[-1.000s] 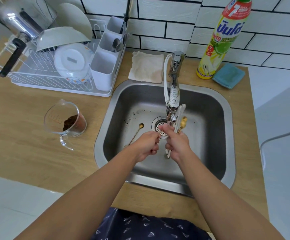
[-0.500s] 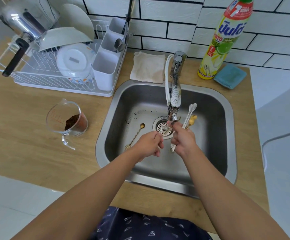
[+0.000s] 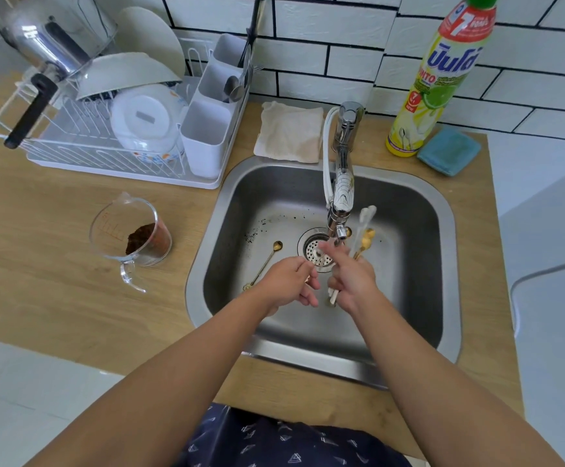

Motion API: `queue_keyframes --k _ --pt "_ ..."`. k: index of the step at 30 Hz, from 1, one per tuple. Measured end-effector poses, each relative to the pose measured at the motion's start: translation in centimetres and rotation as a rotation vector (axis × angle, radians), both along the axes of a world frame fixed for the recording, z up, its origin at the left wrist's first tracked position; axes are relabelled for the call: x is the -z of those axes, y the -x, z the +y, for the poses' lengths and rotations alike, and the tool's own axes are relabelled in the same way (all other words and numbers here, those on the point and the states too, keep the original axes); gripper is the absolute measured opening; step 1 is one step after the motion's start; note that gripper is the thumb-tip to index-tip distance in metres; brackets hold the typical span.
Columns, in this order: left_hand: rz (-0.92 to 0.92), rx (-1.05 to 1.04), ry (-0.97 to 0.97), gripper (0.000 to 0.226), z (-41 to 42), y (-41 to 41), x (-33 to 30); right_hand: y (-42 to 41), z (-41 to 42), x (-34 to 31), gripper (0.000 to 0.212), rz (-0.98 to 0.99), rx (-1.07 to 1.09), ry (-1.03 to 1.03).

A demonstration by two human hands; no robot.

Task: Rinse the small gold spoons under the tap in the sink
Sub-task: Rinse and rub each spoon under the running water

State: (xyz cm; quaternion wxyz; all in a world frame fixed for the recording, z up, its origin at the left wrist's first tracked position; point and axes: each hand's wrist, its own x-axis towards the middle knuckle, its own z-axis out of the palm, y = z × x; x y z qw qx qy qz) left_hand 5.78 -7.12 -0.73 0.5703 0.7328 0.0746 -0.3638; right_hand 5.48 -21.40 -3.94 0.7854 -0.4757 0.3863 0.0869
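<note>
Under the tap (image 3: 341, 183), over the sink (image 3: 409, 210), our right hand (image 3: 353, 281) gripped a bundle of gold spoons (image 3: 365, 242) and white sticks. Our left hand (image 3: 286, 281) pinched something thin near the drain; we could not tell what. Another gold spoon (image 3: 267, 261) lay on the sink floor, left of the drain.

The sink (image 3: 442, 214) is sitting in the counter (image 3: 38, 230), toward its right edge. The tap (image 3: 341, 183) is rising from the sink's back rim and reaching forward over the drain (image 3: 311, 246). One spoon (image 3: 266, 261) is lying in the basin left of the drain. The dish rack (image 3: 106, 156) is standing at the counter's back left corner, the measuring cup (image 3: 129, 237) in front of it. A cloth (image 3: 289, 133) is lying behind the sink; the bottle (image 3: 439, 75) and sponge (image 3: 449, 150) are sitting at the back right corner.
</note>
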Motion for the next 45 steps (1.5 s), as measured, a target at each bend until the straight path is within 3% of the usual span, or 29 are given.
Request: queue_keyframes --k 3,8,11,14,20,25,31,37,39,45 --pt "0.019 -0.026 0.034 0.030 -0.1 -0.2 -0.3 1.0 1.2 0.2 0.015 -0.002 -0.168 0.017" --pt "0.104 -0.004 0.038 0.031 0.6 0.0 -0.3 -0.9 -1.0 0.6 0.004 -0.004 0.081 -0.030" --pt "0.184 -0.098 0.051 0.028 0.1 -0.3 -0.4 0.1 -0.2 0.8 0.018 -0.005 -0.066 -0.021" --pt "0.298 -0.215 0.088 0.032 -0.1 -0.7 -0.7 1.4 1.0 0.7 0.011 0.008 -0.179 -0.039" --pt "0.409 -0.200 0.104 0.032 -0.1 -0.5 -1.0 -0.4 -0.5 0.2 0.023 0.001 0.041 -0.064" --pt "0.401 -0.188 0.122 0.034 0.2 -0.4 -0.9 1.0 0.4 -0.1 0.012 -0.006 -0.197 -0.005" --pt "0.397 -0.083 0.098 0.037 1.5 -0.1 -1.0 -0.4 -1.0 0.0 0.028 -0.030 0.057 -0.031" --pt "0.180 0.197 -0.118 0.059 3.5 0.1 -1.2 -0.2 0.6 -0.2 0.016 -0.052 -0.067 0.196" --pt "0.168 0.228 -0.137 0.059 4.3 0.1 -0.9 0.0 0.8 -0.1 0.022 -0.049 -0.125 0.270" --pt "0.213 0.210 -0.076 0.058 5.2 0.0 -0.6 0.3 1.4 -0.2 0.011 -0.112 -0.221 0.170"
